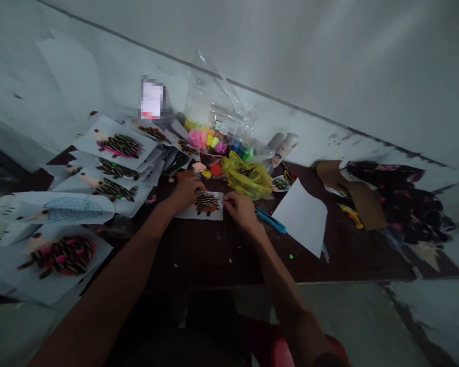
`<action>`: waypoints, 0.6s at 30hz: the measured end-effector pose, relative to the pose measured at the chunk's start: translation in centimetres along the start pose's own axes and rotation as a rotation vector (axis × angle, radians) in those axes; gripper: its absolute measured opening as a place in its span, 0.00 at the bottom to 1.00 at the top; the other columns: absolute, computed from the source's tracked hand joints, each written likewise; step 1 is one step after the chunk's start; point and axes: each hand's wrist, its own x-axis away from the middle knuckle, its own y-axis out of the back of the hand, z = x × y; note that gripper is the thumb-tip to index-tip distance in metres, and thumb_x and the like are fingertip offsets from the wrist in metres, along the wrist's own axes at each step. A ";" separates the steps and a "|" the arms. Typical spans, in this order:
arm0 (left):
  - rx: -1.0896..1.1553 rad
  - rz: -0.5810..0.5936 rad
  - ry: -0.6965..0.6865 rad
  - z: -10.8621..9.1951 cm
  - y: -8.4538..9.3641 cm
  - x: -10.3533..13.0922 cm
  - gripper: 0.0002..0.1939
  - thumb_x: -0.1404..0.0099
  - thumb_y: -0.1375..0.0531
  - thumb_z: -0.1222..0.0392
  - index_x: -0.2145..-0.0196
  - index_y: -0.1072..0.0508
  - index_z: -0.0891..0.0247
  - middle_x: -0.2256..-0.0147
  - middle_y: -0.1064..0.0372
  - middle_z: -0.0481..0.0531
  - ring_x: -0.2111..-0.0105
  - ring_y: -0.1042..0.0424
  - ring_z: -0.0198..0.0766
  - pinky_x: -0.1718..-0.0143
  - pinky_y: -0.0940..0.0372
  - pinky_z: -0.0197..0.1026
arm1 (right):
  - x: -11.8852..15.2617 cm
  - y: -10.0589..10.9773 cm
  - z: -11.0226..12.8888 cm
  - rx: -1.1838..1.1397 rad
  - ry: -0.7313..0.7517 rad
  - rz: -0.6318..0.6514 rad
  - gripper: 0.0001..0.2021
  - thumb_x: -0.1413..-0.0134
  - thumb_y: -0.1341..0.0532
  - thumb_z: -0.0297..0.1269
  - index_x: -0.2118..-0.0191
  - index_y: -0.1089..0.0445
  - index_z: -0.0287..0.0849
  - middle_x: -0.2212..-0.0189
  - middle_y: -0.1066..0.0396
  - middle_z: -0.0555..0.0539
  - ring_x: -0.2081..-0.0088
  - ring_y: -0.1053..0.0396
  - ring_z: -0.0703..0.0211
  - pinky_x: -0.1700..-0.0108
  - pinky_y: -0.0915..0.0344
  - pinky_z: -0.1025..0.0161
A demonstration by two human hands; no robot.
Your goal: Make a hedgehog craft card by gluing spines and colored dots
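A small hedgehog picture (210, 215) on white paper lies in front of me, its back covered with dark striped spines that look like seeds. My left hand (186, 192) rests with curled fingers on its upper left part, holding it against the table. At the paper's right edge is my right hand (240, 208), thumb and fingertips pinched together; whatever they hold is too small to make out. Just beyond, a yellow plastic bag (248, 178) stands open with similar dark pieces inside. Blue scissors (271, 220) lie beside my right wrist.
Finished-looking hedgehog pictures (118, 145) are piled at left. Colourful clay packs (214, 142) sit in clear plastic by the wall. Right of the scissors are a white sheet (304, 216), brown cardboard (361, 199) and dark flowered cloth (409, 204). The dark table (214, 255) ends close to me.
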 end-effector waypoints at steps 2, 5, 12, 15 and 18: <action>-0.002 0.000 0.001 0.0 0.0 0.0 0.15 0.41 0.45 0.69 0.65 0.18 0.62 0.61 0.23 0.55 0.59 0.28 0.44 0.52 0.32 0.46 | -0.2 0.8 -0.3 0.031 -0.042 -0.039 0.08 0.36 0.39 0.32 0.58 0.21 0.42 0.59 0.21 0.44 0.56 0.26 0.54 0.54 0.36 0.63; -0.007 0.002 0.014 0.0 -0.1 -0.1 0.16 0.41 0.45 0.70 0.65 0.18 0.63 0.61 0.24 0.55 0.58 0.28 0.44 0.53 0.33 0.46 | -0.6 2.0 -0.7 0.137 -0.164 -0.033 0.11 0.35 0.41 0.32 0.56 0.20 0.41 0.57 0.21 0.42 0.55 0.26 0.52 0.54 0.35 0.61; 0.001 -0.010 0.013 0.3 -0.3 0.0 0.15 0.41 0.45 0.69 0.65 0.18 0.62 0.61 0.24 0.55 0.58 0.28 0.45 0.53 0.33 0.48 | -1.3 2.3 -0.7 0.269 -0.246 0.075 0.15 0.32 0.43 0.35 0.48 0.21 0.46 0.51 0.23 0.41 0.51 0.26 0.51 0.51 0.34 0.61; -0.001 -0.008 0.018 0.2 -0.3 0.0 0.15 0.41 0.45 0.69 0.65 0.18 0.62 0.61 0.24 0.56 0.58 0.28 0.46 0.53 0.33 0.48 | -1.5 2.1 -0.6 0.291 -0.217 0.114 0.17 0.31 0.44 0.35 0.45 0.22 0.48 0.49 0.24 0.41 0.49 0.27 0.51 0.49 0.34 0.61; 0.001 0.000 0.021 0.1 -0.2 0.0 0.15 0.41 0.45 0.70 0.65 0.18 0.63 0.61 0.24 0.57 0.57 0.28 0.46 0.53 0.33 0.48 | -1.8 2.2 -0.5 0.312 -0.199 0.155 0.18 0.30 0.46 0.35 0.44 0.22 0.48 0.49 0.25 0.41 0.49 0.27 0.51 0.48 0.34 0.61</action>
